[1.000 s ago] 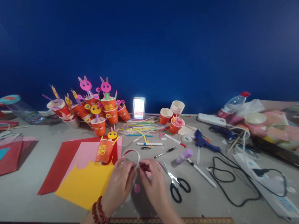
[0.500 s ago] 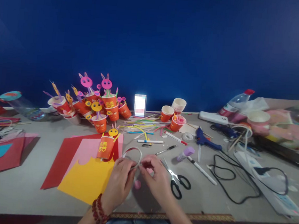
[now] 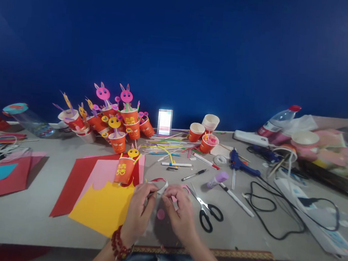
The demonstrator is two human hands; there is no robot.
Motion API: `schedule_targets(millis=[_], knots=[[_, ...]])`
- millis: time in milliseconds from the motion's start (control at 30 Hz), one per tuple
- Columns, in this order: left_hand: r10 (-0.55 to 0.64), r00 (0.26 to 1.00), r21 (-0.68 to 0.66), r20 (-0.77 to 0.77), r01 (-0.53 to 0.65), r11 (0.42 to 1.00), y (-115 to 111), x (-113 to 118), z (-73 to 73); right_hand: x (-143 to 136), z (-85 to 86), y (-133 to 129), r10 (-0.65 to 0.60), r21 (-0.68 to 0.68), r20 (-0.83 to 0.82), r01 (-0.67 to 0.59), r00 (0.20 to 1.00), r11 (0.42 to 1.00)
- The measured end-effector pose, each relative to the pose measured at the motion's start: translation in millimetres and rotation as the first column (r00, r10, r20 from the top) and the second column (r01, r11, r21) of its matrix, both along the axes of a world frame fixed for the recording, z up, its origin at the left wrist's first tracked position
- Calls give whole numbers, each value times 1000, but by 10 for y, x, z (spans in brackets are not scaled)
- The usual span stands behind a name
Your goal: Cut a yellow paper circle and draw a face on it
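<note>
A pale thin strip [image 3: 165, 183], bent into a loop, is pinched between my two hands near the table's front. My left hand [image 3: 142, 209], with a red bead bracelet at the wrist, grips its left side between thumb and fingers. The right side of the loop is between the thumb and fingers of my right hand [image 3: 179, 212]. A small pink disc [image 3: 161, 214] lies on the table between the hands. Black-handled scissors [image 3: 206, 210] rest just right of my right hand. Yellow paper [image 3: 103, 207] lies beside my left hand.
Decorated red cups [image 3: 124, 169] stand at the back left, one on the papers. Colored sticks [image 3: 163, 148] lie at the middle back. To the right are a purple glue stick [image 3: 217, 180], a blue glue gun [image 3: 241, 165], a black cable [image 3: 264, 209] and a power strip [image 3: 312, 215].
The loop stands lower and looks flatter between my hands. Both hands still hold it. The whole view has shifted slightly.
</note>
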State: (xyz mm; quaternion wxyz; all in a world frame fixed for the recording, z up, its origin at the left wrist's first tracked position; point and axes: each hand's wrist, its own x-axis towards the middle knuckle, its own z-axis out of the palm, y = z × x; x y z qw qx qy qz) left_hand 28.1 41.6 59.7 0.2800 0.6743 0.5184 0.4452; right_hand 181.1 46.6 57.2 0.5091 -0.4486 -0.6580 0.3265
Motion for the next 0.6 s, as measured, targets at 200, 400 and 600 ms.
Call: schedule_targets(millis=[200,400,600], knots=[[105,978,-152,182,-77,985,24,-25,-67,122,-7,-77,-122,9,-140,125,983,992],[41,958,99,-285,-13,995,116,-164,-198,426,-29,-45,17,-173,-30,-22,999,985],[27,883,144,-468,46,988,119,-198,-357,312,-237,-166,99,-346,137,-46,986,937]])
